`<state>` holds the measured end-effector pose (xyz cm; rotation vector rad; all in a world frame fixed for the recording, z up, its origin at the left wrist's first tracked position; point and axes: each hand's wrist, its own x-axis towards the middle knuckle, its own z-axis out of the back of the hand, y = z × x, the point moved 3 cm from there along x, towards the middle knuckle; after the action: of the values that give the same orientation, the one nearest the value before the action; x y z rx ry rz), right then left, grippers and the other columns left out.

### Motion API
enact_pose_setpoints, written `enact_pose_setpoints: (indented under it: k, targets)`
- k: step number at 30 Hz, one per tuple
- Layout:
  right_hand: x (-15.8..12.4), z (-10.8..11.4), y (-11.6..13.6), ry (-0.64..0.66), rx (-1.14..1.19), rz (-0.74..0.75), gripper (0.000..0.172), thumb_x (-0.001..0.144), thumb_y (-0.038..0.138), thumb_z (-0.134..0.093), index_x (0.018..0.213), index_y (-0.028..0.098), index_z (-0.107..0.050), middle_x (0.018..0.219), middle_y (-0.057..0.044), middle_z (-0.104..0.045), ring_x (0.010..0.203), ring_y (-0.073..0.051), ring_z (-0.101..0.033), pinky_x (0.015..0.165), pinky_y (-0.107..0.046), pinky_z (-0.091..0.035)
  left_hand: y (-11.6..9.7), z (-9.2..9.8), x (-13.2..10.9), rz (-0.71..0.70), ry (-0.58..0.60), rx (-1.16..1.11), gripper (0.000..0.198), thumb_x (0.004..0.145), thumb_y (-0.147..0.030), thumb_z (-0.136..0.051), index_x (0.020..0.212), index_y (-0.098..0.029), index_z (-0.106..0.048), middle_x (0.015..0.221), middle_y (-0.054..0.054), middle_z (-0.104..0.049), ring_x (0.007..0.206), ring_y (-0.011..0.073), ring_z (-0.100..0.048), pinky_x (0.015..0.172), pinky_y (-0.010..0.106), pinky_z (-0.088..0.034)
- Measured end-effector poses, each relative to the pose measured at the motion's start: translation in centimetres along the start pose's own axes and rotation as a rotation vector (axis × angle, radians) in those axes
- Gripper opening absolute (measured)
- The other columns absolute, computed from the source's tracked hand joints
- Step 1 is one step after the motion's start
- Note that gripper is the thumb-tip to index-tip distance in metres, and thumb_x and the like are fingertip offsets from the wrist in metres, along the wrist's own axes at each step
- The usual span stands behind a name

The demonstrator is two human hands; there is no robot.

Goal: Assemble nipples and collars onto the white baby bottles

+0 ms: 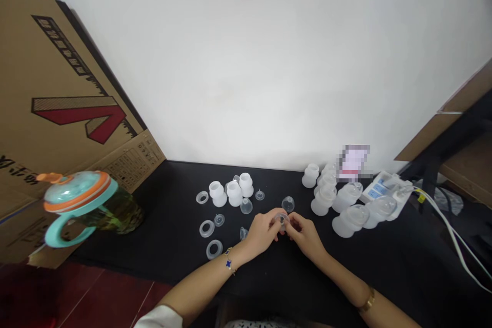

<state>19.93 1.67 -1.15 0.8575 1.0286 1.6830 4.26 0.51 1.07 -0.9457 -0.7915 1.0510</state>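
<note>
**Two-handed fingertip hold among sorted moulded parts**

We are recording a person working at a matte black worktop [172, 179], with both forearms reaching in from the near edge. The left hand [262, 231] and right hand [304, 236] are both closed, gripping a small clear silicone piece [283, 221] between their fingertips at the centre of the worktop. The fingers hide much of it, so we cannot confirm its exact shape. We are reading this close hold as suited to a small, soft part that needs both hands to steady it.

We are noting the parts laid out in separate groups, apparently to keep each kind apart. To the left of the hands are translucent silicone rings [206, 228]. Beyond them, frosted white silicone collars [234, 192] are standing in a cluster, with small clear domes [288, 204] scattered nearby. To the right, frosted white bottle-shaped bodies with clear domed tops [348, 220] are massed together, leaving the middle free for handling.

We are also logging a teal-and-orange lidded cup [77, 205] at the far left, seemingly kept away from the small parts, before a leaning brown cardboard carton [65, 87]. A white plastic unit [382, 187] with a white cable [449, 230] is lying beyond the bottle-shaped bodies.
</note>
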Motion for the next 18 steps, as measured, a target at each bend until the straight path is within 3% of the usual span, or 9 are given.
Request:
enact_pose_setpoints:
  k: [11, 18]
  targets:
    - [-0.2, 0.0, 0.6, -0.006, -0.015, 0.015, 0.038, 0.094, 0.052, -0.05, 0.075, 0.021, -0.06, 0.06, 0.002, -0.06, 0.054, -0.014, -0.053, 0.051, -0.025, -0.041, 0.0, 0.1, 0.1, -0.002, -0.011, 0.029, 0.037, 0.099, -0.039, -0.04, 0.119, -0.022, -0.066, 0.069, -0.001, -0.068, 0.049, 0.0119, -0.061, 0.054, 0.022, -0.048]
    - [-0.4, 0.3, 1.3, -0.01, 0.064, 0.049, 0.036, 0.097, 0.049, -0.047, 0.077, 0.021, -0.058, 0.06, 0.003, -0.056, 0.054, -0.014, -0.053, 0.054, -0.024, -0.04, 0.2, -0.3, 0.1, 0.039, 0.013, -0.233, 0.04, 0.097, -0.049, -0.046, 0.118, -0.018, -0.062, 0.068, 0.001, -0.068, 0.047, 0.0121, -0.062, 0.046, 0.02, -0.046]
